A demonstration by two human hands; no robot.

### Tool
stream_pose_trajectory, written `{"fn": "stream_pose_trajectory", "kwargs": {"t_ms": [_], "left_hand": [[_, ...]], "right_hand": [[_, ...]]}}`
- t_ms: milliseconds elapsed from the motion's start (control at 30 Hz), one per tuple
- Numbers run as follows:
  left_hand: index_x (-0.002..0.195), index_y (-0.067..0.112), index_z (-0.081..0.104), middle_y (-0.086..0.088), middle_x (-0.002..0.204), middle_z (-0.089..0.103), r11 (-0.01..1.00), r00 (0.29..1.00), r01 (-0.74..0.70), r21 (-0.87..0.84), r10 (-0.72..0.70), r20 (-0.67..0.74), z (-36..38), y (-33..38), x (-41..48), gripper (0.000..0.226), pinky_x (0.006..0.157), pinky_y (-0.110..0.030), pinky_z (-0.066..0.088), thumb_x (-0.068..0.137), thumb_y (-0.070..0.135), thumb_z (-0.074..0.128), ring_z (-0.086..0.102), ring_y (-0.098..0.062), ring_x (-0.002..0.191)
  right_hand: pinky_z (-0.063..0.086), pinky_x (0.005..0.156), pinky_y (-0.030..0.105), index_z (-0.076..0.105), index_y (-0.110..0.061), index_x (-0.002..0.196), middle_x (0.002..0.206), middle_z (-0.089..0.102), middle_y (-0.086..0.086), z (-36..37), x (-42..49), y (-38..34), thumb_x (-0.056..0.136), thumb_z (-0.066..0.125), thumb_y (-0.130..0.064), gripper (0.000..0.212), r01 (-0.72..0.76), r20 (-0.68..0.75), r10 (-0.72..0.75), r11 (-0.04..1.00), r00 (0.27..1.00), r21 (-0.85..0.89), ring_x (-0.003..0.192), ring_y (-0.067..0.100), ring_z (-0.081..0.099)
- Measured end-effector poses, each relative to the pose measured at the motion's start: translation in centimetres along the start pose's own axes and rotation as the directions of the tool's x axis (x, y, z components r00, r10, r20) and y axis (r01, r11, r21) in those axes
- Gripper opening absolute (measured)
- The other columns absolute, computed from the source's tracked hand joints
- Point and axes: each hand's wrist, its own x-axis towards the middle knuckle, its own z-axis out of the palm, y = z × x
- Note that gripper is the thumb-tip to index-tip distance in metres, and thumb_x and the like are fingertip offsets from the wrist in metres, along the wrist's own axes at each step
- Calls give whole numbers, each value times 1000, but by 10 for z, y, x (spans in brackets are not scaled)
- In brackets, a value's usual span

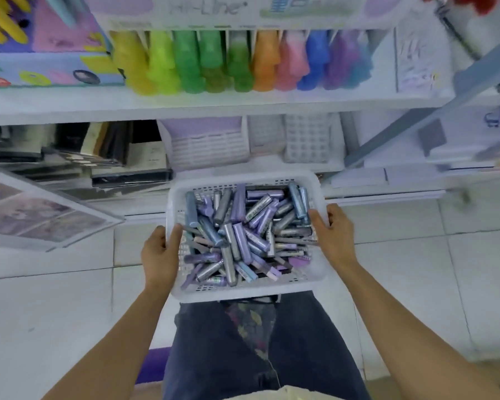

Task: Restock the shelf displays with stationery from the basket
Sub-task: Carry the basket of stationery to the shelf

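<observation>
basket [243,176]: white plastic, slotted walls, held level between both hands. It's right in front of the person's legs and above the floor, with its far rim close to the edge of the bottom shelf.
markers [243,235]: big loose heap inside the basket, all purple, lilac, silver and steel-blue. They lie every which way and pretty much cover the bottom.
left hand [159,255]: on the basket's left rim, thumb hooked over the top edge to the inside. The other fingers go down the outer wall, so it's clamped on the rim.
right hand [334,235]: same deal on the right rim. Thumb is over the edge just beside the pile, fingers curled round the outside.
jeans [214,342]: dark blue, directly below the basket's near edge, with some dark patterned cloth down the middle.
bottom shelf [272,166]: sits just behind the basket.
display racks [208,145]: lilac and white with grid slots, on the bottom shelf straight behind the basket.
notebooks [98,157]: dark pads and books stacked to the left of the racks.
highlighters [214,62]: one shelf up, a row in slots running yellow, green, orange, pink, blue, purple from left to right. Too blurry to read any labels.
floor [70,313]: white tiles on both sides of the legs.
grey-blue bar [416,119]: slants across the shelves on the right, well apart from the basket.
</observation>
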Motion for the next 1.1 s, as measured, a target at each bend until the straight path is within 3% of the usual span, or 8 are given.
{"fn": "stream_pose_trajectory", "kwargs": {"t_ms": [100,300,433,567,767,867,1000,1100], "left_hand": [[62,16,34,0,56,33,999,999,26,29,-27,24,39,-5,-11,46,53,-33,26,96,36,56,30,-17,54],[64,15,29,-2,57,29,996,996,66,59,-70,55,82,-30,-8,48,53,-32,24,96,38,56,27,-15,55],[65,13,32,-5,58,31,992,991,87,95,-96,91,107,-72,26,46,54,-33,24,96,37,55,30,-18,56],[66,11,32,-6,59,33,987,987,135,92,-142,79,148,-134,72,46,54,-34,24,96,36,56,31,-19,58],[66,11,43,-5,59,44,973,973,226,55,-228,34,230,-248,137,43,54,-33,30,100,37,48,41,-22,58],[75,13,52,-8,71,55,948,948,317,12,-317,2,269,-300,163,43,59,-33,36,101,43,37,50,-26,67],[123,11,58,-15,116,60,916,916,400,-31,-401,-31,314,-357,190,55,92,-41,41,102,50,26,55,-31,101],[137,11,51,-18,136,53,893,893,446,-54,-449,-47,339,-385,207,61,107,-48,35,101,51,23,49,-38,122]], "right_hand": [[32,45,13,38,-20,67,57,40,-6,-19,15,34,95,60,-23,36,-2,25,3,1000,1000,-20,44,0,39],[32,43,17,32,-21,66,55,35,-7,-11,36,89,95,60,-24,40,-35,35,38,997,999,-74,44,5,30],[33,45,21,45,-4,76,58,45,2,33,56,128,95,59,-26,32,-64,62,68,996,996,-54,50,13,40],[36,50,34,48,2,82,63,51,18,94,88,185,95,58,-27,34,-80,69,84,995,994,-60,53,21,43],[30,48,31,40,-10,74,56,40,4,190,134,300,96,58,-28,34,-88,43,92,993,995,-83,49,16,34],[31,47,26,42,-10,75,57,43,1,236,153,357,95,58,-29,32,-106,36,110,989,993,-104,49,14,38],[29,45,25,39,-15,73,57,43,-3,289,173,420,94,60,-28,33,-93,20,96,989,995,-113,50,12,40],[32,50,29,36,-16,71,58,42,-1,321,187,453,94,61,-28,36,-94,-2,94,991,996,-98,52,15,39]]}}
